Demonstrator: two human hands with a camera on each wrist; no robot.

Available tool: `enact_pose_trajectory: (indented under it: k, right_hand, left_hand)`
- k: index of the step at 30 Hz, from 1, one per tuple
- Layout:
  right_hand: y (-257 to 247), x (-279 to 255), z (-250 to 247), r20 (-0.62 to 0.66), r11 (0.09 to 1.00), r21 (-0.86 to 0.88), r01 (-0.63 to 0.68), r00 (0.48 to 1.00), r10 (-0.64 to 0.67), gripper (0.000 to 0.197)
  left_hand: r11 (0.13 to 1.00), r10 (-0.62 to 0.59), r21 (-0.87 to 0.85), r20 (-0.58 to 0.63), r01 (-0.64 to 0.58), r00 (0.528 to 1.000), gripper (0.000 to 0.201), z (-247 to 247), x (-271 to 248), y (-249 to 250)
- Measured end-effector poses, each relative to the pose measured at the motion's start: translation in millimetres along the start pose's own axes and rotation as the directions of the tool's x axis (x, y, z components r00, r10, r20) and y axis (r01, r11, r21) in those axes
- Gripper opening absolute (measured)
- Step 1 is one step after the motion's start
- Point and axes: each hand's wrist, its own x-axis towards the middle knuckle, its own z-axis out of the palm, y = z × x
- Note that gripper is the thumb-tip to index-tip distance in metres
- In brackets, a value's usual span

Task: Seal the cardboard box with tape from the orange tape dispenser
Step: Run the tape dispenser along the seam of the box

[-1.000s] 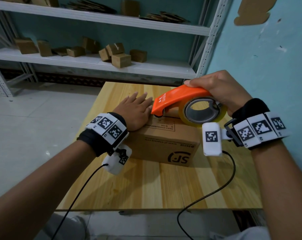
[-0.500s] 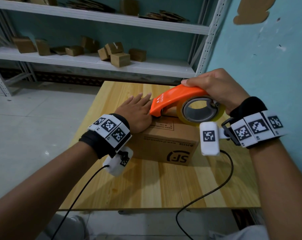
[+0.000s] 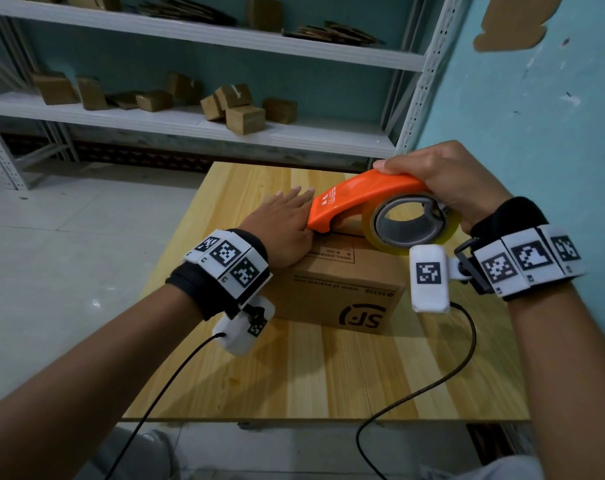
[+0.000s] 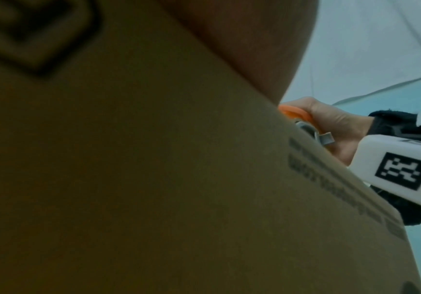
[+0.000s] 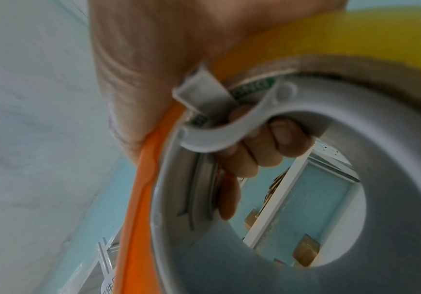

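Orange tape dispenser [image 3: 367,199] clamped in your right hand [image 3: 457,181], left hand [image 3: 283,230] flat, fingers straight, on the cardboard box [image 3: 339,285]: draw tape along the seam next.

Both forearms reach forward, each wrist wearing a black band with white coded marker blocks.
The left hand [image 3: 283,230] lies palm down, its straight fingers [image 3: 296,195] pressing flat on the brown cardboard box [image 3: 332,292]; the right hand [image 3: 453,178] is raised higher, its fingers [image 5: 277,143] curled round the orange plastic tape dispenser [image 3: 367,197].

Dim even light; wrist views blurred, close.
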Motion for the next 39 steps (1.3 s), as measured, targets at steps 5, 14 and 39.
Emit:
enact_pose_trajectory:
  k: [5, 14, 39]
  right_hand:
    - [-2.1, -0.3, 1.4, 0.008, 1.000, -0.020, -0.002, 1.000, 0.002, 0.048]
    - [-3.5, 1.4, 1.5, 0.033, 0.999, -0.053, -0.006, 0.999, 0.007, 0.051]
    - [-4.5, 3.0, -5.4, 0.066, 0.992, -0.126, 0.002, 0.998, 0.006, 0.056]
  left_hand:
    - [0.999, -0.040, 0.028, 0.033, 0.039, 0.999, 0.060, 5.7, 0.3, -1.2]
    - [0.998, -0.059, 0.026, 0.053, 0.058, 0.997, 0.061, 5.0, -0.5, -0.7]
    - [0.998, -0.063, 0.006, 0.068, 0.063, 0.996, 0.058, 5.1, 0.2, -1.7]
